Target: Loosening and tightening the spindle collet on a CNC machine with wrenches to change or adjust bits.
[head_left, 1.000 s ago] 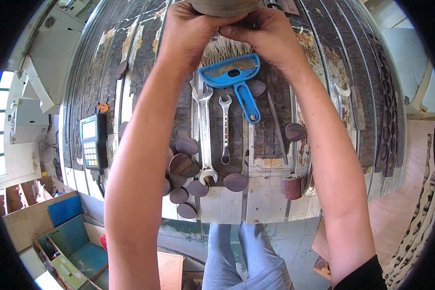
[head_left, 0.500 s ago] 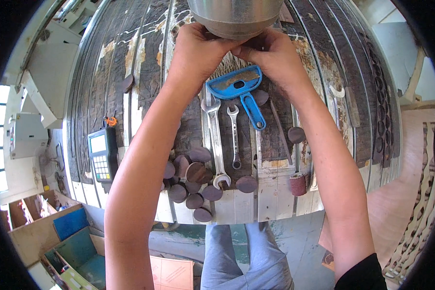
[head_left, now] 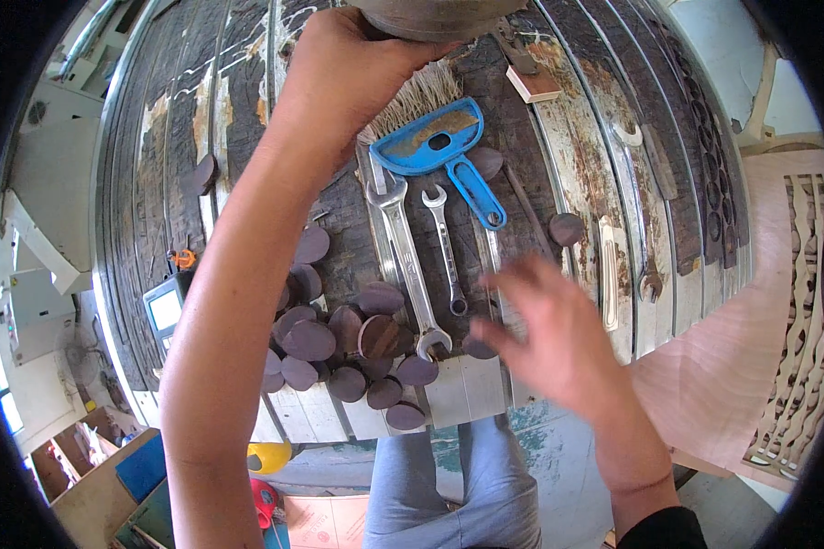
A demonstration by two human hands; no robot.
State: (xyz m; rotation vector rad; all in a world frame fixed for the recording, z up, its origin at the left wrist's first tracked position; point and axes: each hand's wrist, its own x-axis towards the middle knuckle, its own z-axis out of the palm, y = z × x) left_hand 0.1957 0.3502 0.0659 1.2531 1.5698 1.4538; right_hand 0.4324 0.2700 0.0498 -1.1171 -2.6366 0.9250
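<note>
At the top, my left hand [head_left: 343,78] is closed at the lower end of a metal cylinder [head_left: 439,20], its thumb stretched underneath; what it grips is hidden. My right hand [head_left: 558,334], blurred, hovers over the near right part of the slatted table with thumb and fingers apart and nothing visible in them. Left of it lie a small combination wrench [head_left: 445,247] and a larger open-ended wrench [head_left: 410,274]. A dark wooden disc [head_left: 480,346] shows partly beside its thumb. Beyond the wrenches rests a blue-handled brush [head_left: 430,137], its pale bristles toward the cylinder.
Several dark discs [head_left: 348,348] are heaped at the near edge. A handheld keypad unit [head_left: 163,306] sits at left, partly behind my left forearm. On the right are another wrench [head_left: 639,192], a wooden block [head_left: 534,84] and a lone disc [head_left: 566,229].
My right hand has left the cylinder and come down toward the near right edge, where it now covers the reddish sanding drum. My left hand stays at the cylinder. The view has shifted slightly.
</note>
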